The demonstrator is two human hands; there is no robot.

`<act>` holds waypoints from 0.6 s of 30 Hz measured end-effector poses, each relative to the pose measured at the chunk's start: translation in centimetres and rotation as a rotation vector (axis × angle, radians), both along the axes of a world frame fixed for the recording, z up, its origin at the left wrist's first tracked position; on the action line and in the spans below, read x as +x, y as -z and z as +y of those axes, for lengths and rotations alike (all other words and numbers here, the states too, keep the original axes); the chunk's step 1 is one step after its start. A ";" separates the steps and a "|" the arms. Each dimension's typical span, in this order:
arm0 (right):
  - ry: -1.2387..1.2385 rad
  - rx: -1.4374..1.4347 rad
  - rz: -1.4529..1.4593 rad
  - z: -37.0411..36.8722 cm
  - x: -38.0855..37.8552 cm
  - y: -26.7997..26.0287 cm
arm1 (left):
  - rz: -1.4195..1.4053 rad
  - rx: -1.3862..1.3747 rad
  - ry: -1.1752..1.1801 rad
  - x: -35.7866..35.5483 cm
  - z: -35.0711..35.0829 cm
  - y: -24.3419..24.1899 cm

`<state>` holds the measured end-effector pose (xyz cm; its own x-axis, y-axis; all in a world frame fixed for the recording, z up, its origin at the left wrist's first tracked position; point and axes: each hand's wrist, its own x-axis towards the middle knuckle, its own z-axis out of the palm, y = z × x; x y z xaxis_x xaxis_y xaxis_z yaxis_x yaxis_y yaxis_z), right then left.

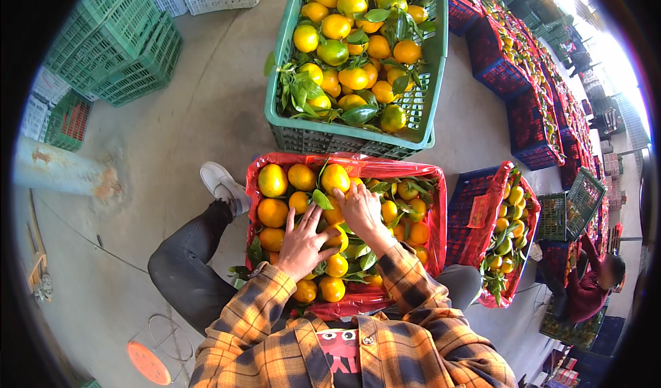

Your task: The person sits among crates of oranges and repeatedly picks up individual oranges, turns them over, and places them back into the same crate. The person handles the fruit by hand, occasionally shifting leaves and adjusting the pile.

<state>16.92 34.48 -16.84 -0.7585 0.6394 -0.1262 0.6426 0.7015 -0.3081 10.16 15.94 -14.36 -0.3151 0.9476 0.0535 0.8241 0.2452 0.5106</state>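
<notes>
A crate lined with red plastic film (pixel 439 217) stands before me, filled with orange citrus fruits (pixel 272 212) and green leaves. My left hand (pixel 308 243) lies over the middle of the fruits, its fingers spread against them. Just right of it, my right hand (pixel 361 210) reaches down with its fingertips at a fruit near a leaf (pixel 322 199); whether it grips that fruit is hard to tell. Beyond this crate, a green plastic crate (pixel 351 132) holds a loose heap of leafy citrus, some of it greenish.
Another red-lined crate of fruit (pixel 477 212) stands at my right. Filled crates (pixel 496 68) form rows behind it, and a person in dark red (pixel 588 295) is beside them. Stacked green crates (pixel 119 42), a pipe (pixel 62 168) and an orange-topped stool (pixel 148 363) are on the left.
</notes>
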 end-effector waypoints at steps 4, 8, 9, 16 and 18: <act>-0.031 0.141 0.304 0.5 -0.7 -1.5 | 0.002 -0.024 0.005 -0.3 0.1 -0.6; -0.058 -0.073 0.519 0.0 0.3 0.1 | -0.006 0.011 -0.023 0.5 0.0 -0.3; -0.078 -0.012 0.533 -0.6 0.5 0.2 | -0.008 0.005 -0.021 0.8 -0.4 -0.3; 0.020 -0.088 0.560 -1.1 0.3 0.5 | -0.174 0.452 -0.417 -6.6 6.0 -3.4; 0.000 -0.091 0.558 -1.4 0.1 0.6 | 0.119 0.238 -0.409 -9.7 8.6 -1.2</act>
<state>16.97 33.04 -17.46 -0.7259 0.6450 0.2389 0.3654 0.6558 -0.6606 0.46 24.53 -13.19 -0.6375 0.7044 0.3122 0.7406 0.4486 0.5002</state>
